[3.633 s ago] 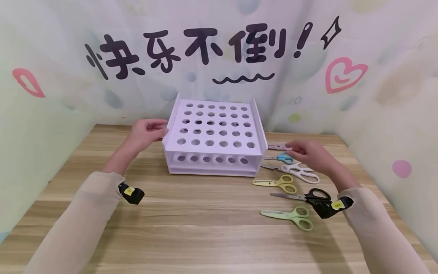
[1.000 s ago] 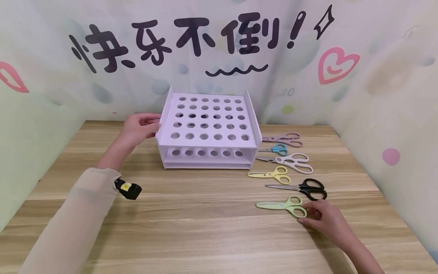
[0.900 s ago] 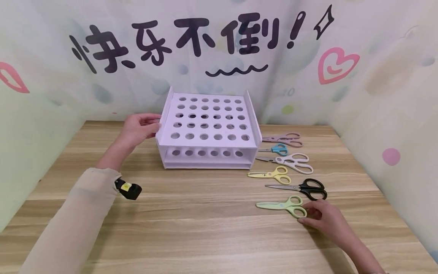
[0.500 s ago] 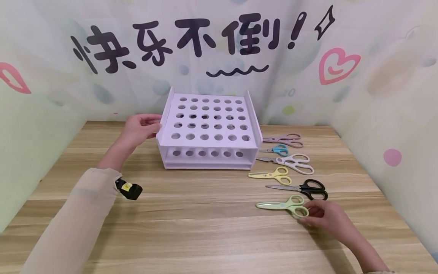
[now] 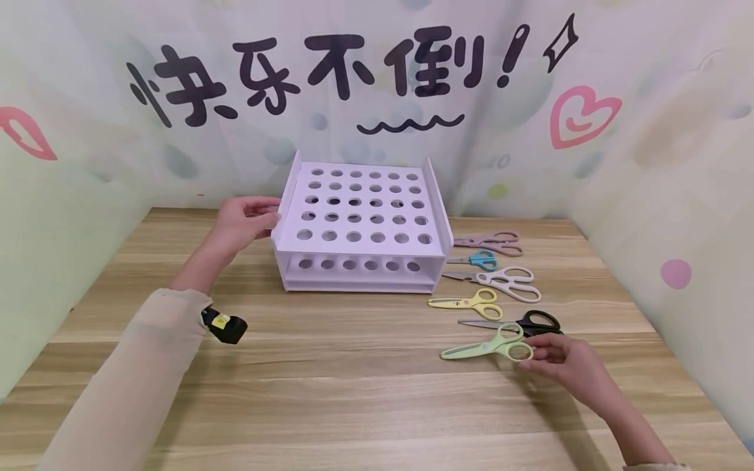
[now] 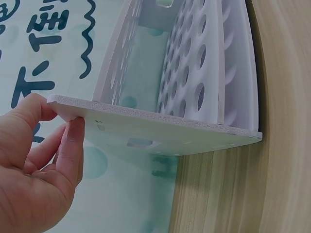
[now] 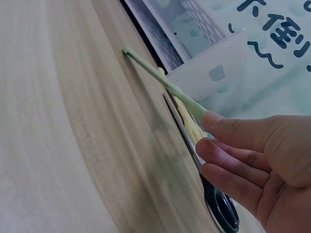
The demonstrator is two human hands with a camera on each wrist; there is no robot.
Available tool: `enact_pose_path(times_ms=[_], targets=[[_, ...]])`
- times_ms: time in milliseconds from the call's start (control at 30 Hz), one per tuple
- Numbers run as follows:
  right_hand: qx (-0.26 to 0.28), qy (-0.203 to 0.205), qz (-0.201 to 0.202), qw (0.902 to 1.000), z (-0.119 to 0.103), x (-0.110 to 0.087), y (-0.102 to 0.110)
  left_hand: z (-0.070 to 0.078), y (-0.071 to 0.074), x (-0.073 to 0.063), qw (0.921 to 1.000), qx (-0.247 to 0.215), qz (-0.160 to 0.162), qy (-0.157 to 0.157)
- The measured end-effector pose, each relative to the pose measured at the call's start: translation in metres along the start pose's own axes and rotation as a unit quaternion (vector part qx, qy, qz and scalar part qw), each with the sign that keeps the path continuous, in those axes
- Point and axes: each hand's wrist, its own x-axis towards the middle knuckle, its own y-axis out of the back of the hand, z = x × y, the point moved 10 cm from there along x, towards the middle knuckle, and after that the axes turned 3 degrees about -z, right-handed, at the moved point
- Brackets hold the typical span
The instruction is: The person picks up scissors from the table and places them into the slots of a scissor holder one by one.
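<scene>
My right hand (image 5: 568,366) pinches the light green scissors (image 5: 477,351) by the handle loops, between thumb and fingers. In the right wrist view the green scissors (image 7: 165,85) are lifted at the handle end and slant down toward the table, left of the hand (image 7: 257,160). Behind them the black scissors (image 5: 538,322) are partly covered. At the rack's left side, my left hand (image 5: 238,222) holds the edge of the white rack (image 5: 359,246), which has rows of round holes. The left wrist view shows thumb and fingers pinching a corner of its side panel (image 6: 141,131).
Right of the rack lie yellow scissors (image 5: 468,303), white scissors (image 5: 509,281), blue scissors (image 5: 484,260) and mauve scissors (image 5: 501,243), blades pointing left. All rest on a wood-grain table (image 5: 330,386). A printed cloth wall (image 5: 341,137) stands close behind the rack.
My right hand went from the mauve scissors to the green scissors, and has raised their handles a little, over part of the black scissors. My left hand stays at the rack.
</scene>
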Motion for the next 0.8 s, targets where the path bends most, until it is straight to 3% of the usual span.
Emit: enact_pose_path(times_ms=[133,300,533,800], targets=[[0.032,0.004,-0.006,0.9995,-0.001,0.002,0.002,-0.001,-0.001,0.0,1.0,0.0,-0.002,0.003],[0.071,-0.02,-0.011,0.9972,-0.001,0.004,0.006,-0.001,0.0,-0.001,1.0,0.005,-0.001,0.006],[0.1,0.005,-0.022,0.9947,-0.016,0.014,0.011,-0.002,0.0,-0.001,0.9999,-0.001,0.002,0.011],[0.093,0.003,-0.02,0.9955,-0.034,0.025,0.017,0.0,-0.001,-0.001,1.0,-0.005,-0.001,0.002]])
